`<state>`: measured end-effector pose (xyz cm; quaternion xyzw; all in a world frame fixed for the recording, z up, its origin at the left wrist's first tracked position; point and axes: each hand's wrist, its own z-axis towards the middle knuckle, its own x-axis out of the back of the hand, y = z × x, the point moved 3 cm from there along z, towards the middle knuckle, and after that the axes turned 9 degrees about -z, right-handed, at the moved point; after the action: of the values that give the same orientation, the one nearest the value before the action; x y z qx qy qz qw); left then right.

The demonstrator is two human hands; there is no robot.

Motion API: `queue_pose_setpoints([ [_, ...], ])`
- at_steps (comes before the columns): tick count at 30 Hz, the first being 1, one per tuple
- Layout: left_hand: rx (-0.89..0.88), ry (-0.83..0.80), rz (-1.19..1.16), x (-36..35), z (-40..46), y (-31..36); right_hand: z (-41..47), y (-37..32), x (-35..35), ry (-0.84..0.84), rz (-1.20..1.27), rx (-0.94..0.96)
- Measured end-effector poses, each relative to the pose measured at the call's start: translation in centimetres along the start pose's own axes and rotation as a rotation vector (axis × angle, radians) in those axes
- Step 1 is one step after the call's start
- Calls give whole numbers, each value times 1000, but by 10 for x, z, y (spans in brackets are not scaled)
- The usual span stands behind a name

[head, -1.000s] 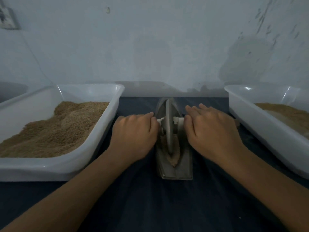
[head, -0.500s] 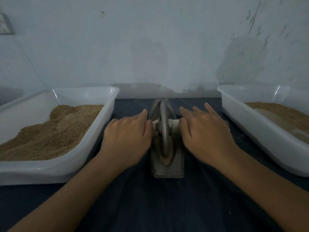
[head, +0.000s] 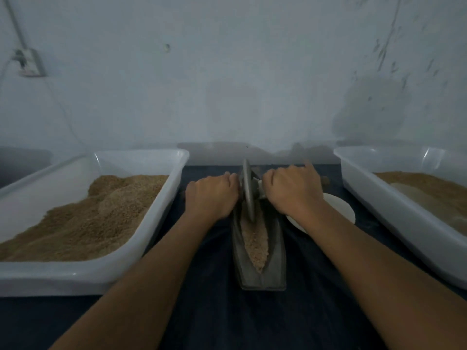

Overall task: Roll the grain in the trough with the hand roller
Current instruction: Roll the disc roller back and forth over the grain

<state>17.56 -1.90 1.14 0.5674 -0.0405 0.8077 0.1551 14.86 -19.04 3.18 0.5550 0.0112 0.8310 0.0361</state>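
1. Gripping one hand roller (head: pixel 247 192), the left hand (head: pixel 212 195) and right hand (head: pixel 293 190) seemingly clench its axle ends.
2. One trough (head: pixel 260 251) of grain (head: pixel 255 245) sits mid-surface, between two tubs (head: pixel 131 251).

Pretty dim here, everything's got a bluish-grey cast. My right hand (head: pixel 293 192) is smeared with motion blur at the fingertips. Small glints sit on the corners of the white tubs (head: pixel 141 157). Soft shadows fall on the wall (head: pixel 252 84), and the wide lens bends the edges.
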Motion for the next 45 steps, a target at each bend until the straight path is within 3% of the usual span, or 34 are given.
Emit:
queue_pose_setpoints([
  [4,-27,117,-167,15,-67,-2,-56,11,2,115,-36,103],
  [8,-99,175,-259,25,-104,2,-89,15,6,358,-40,146],
  [13,11,56,-125,6,-34,4,-27,1,-2,47,-184,78],
  [15,53,6,-37,3,-1,6,0,3,-11,-50,-56,7],
  [20,-5,66,21,3,-2,5,3,3,-13,14,-2,-2],
  [27,-136,249,-252,19,-91,-2,-91,12,6,215,-9,146],
  [31,-118,242,-194,18,-70,6,-75,16,-1,78,40,115],
  [34,-25,91,-76,5,-15,5,-30,13,-9,-76,38,58],
  [39,8,-41,-15,-6,20,-6,12,-1,-1,-23,85,-11],
  [42,-12,-2,-60,-4,-4,-8,0,-2,1,25,8,35],
  [45,-75,164,-85,4,-45,-1,-38,12,-7,-4,19,85],
])
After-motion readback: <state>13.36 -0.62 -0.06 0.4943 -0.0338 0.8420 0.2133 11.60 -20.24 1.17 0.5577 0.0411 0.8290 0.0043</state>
